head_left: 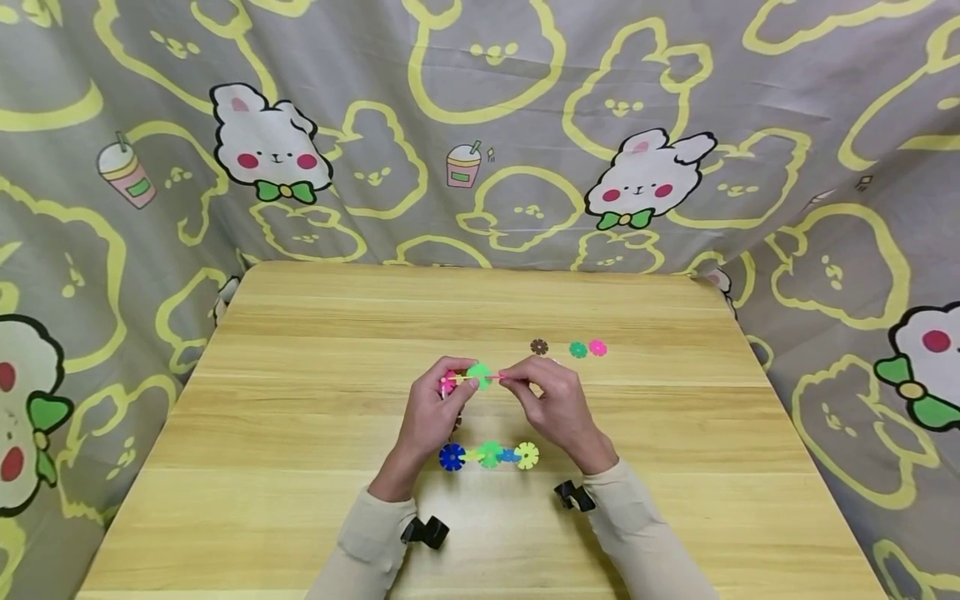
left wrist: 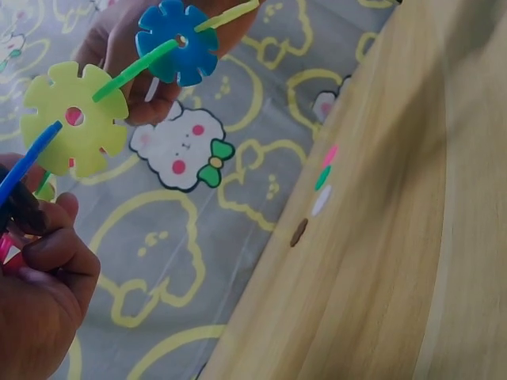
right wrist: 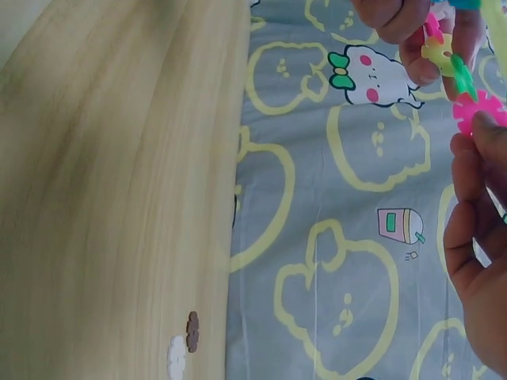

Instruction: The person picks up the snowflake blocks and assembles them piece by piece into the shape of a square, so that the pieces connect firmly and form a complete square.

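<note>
— Head view?
— Left hand (head_left: pixel 433 406) and right hand (head_left: pixel 551 400) raised just above the wooden table (head_left: pixel 300 400), fingers of both pinched on a small cluster of snowflake discs (head_left: pixel 476 377) between them. Nearer the sleeves, a row of joined discs (head_left: pixel 489 454) flat on the table. Further off to the right, brown disc (head_left: pixel 538 347), green disc (head_left: pixel 577 350), pink disc (head_left: pixel 597 347), loose and close together

— Left wrist view?
— Left fingers (left wrist: pixel 47 261) curled round the cluster's end; yellow-green disc (left wrist: pixel 73 119) and blue disc (left wrist: pixel 178 43) slotted on. Loose discs at the table edge

— Right wrist view?
— Right fingers (right wrist: pixel 475 229) clamped by a pink piece (right wrist: pixel 478 111); rabbit-print cloth (right wrist: pixel 341 237) behind
</note>
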A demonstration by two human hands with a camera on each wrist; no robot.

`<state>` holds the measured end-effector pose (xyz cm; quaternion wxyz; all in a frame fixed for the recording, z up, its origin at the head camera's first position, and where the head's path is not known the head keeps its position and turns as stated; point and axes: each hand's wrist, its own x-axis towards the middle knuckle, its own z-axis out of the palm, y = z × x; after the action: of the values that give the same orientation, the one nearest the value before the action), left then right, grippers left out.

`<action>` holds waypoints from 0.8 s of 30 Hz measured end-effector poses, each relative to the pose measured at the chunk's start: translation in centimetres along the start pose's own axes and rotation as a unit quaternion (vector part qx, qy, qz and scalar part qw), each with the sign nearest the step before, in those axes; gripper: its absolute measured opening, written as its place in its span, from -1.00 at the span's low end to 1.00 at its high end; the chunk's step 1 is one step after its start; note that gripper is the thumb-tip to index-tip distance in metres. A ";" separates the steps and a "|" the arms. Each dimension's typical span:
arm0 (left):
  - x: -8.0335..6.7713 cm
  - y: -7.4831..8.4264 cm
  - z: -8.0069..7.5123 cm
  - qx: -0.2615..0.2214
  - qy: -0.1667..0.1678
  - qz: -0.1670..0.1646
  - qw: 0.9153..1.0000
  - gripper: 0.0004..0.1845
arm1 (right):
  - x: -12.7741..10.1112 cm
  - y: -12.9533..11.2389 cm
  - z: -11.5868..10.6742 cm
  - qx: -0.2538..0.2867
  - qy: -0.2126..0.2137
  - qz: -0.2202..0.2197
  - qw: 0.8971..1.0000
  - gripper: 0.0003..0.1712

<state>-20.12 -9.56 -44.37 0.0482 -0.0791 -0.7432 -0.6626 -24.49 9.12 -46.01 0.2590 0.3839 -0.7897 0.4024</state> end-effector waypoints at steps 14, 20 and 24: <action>0.1 -0.2 -0.7 0.001 0.009 -0.017 1.000 -0.75 | -0.9 3.4 -1.7 -0.066 -0.046 0.103 0.991 -0.76; 0.1 -0.3 -0.8 -0.004 0.011 -0.014 1.000 -0.75 | -1.6 5.3 -2.5 -0.081 -0.047 0.167 0.982 -0.80; 0.1 -0.3 -0.8 -0.004 0.010 -0.016 1.000 -0.74 | -2.3 6.4 -2.6 -0.096 -0.044 0.199 0.974 -0.79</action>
<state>-20.29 -10.37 -44.51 0.0443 -0.0611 -0.7411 -0.6671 -28.18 14.69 -49.03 0.1743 0.2100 -0.8958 0.3509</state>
